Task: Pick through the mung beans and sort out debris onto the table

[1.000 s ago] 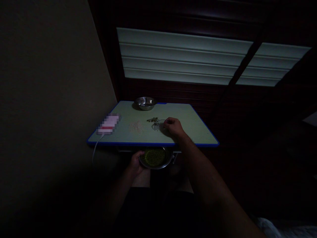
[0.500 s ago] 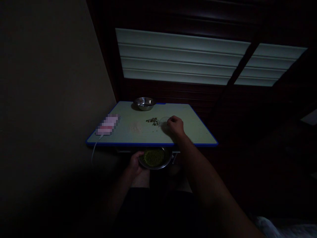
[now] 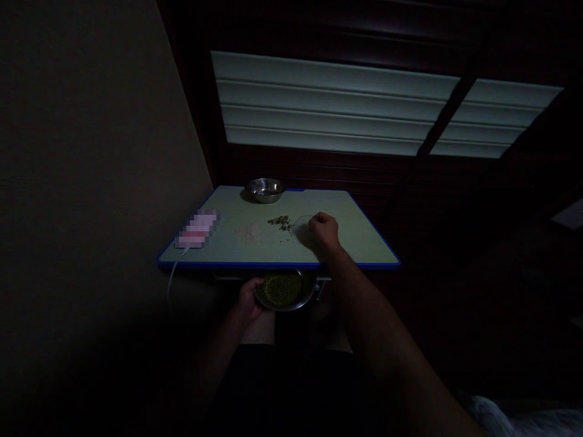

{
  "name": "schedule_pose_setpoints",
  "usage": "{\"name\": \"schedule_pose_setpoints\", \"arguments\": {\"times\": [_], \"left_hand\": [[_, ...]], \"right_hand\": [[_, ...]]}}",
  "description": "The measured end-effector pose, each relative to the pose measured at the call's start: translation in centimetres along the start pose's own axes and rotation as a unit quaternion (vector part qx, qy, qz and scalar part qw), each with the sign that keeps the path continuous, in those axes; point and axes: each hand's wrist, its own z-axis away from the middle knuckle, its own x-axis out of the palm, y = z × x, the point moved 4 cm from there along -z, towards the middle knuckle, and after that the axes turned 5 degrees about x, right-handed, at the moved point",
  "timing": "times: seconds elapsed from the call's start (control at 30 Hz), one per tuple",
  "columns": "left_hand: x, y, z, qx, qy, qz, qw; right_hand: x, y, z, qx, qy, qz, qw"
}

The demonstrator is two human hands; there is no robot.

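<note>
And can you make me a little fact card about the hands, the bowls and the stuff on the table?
left hand: holds the front bowl
front bowl: metal, with green grains
right hand: over the table, fingers at a clear thing, too dim to name
back bowl: metal, far edge
piles: dark bits; pale bits
table's left side: pink-and-white thing, blurred; white cable

Dark shorts [image 3: 273, 379] (details too dim), bare forearms [image 3: 376, 318], bare hands [image 3: 325, 230]
</note>
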Motion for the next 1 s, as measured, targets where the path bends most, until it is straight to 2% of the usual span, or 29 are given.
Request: {"name": "schedule_pose_setpoints", "arguments": {"times": [1.0], "left_hand": [[-0.13,-0.04,-0.10,0.008,-0.010,0.000,1.000]], "right_hand": [[0.62,-0.11,0.46,0.002,-0.052,-0.015,0.999]]}}
